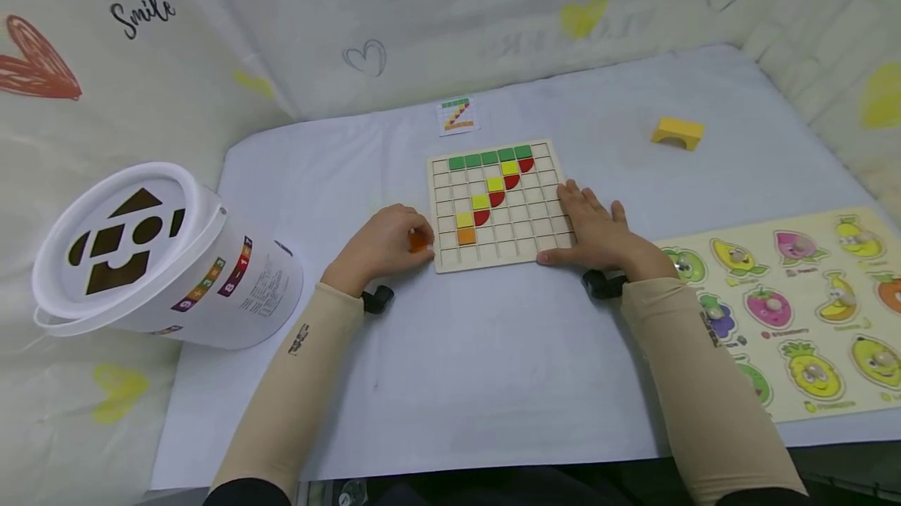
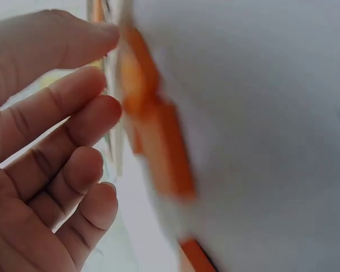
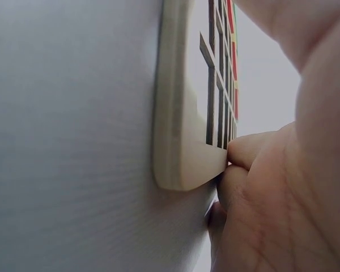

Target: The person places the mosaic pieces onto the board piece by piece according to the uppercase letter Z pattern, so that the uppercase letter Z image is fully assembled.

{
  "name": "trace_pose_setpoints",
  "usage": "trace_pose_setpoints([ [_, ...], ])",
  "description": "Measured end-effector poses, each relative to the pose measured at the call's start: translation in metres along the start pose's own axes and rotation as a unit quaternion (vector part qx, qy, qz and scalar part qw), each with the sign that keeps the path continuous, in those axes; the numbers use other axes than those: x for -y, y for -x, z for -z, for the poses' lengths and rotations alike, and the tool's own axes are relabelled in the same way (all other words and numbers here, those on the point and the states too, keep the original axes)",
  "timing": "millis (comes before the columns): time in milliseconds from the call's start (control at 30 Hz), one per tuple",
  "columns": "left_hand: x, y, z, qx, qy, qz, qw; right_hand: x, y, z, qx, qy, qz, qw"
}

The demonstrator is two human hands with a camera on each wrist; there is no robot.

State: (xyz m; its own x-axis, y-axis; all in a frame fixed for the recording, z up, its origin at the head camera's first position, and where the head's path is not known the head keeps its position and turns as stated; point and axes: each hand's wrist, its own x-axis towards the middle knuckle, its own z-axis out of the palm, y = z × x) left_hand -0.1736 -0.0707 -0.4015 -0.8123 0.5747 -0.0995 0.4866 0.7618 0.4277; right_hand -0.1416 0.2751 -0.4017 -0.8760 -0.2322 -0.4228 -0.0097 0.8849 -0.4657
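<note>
My left hand is at the left edge of a wooden grid board, its fingers bent and thumb apart from the index finger. Orange blocks lie on the table right by its fingertips; in the head view an orange block shows between thumb and fingers. My right hand rests along the board's right edge with fingers spread. On the board are a row of green squares, a diagonal of yellow squares with red quarter-rounds, and an orange square.
A pattern card lies behind the board. At left a white bucket with a shape-hole lid leans over. A yellow arch block stands at back right, and a fruit puzzle board lies near the right arm.
</note>
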Motion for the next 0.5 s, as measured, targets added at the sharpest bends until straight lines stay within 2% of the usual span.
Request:
trace_pose_setpoints([
  [200,0.011,0.014,0.0,-0.014,-0.002,0.005,0.9999,0.0,0.0,0.0,-0.001,0.003,0.005,1.0],
  [500,0.018,0.025,0.003,-0.01,-0.003,0.017,0.9998,-0.001,-0.001,0.0,0.0,0.006,0.005,1.0],
])
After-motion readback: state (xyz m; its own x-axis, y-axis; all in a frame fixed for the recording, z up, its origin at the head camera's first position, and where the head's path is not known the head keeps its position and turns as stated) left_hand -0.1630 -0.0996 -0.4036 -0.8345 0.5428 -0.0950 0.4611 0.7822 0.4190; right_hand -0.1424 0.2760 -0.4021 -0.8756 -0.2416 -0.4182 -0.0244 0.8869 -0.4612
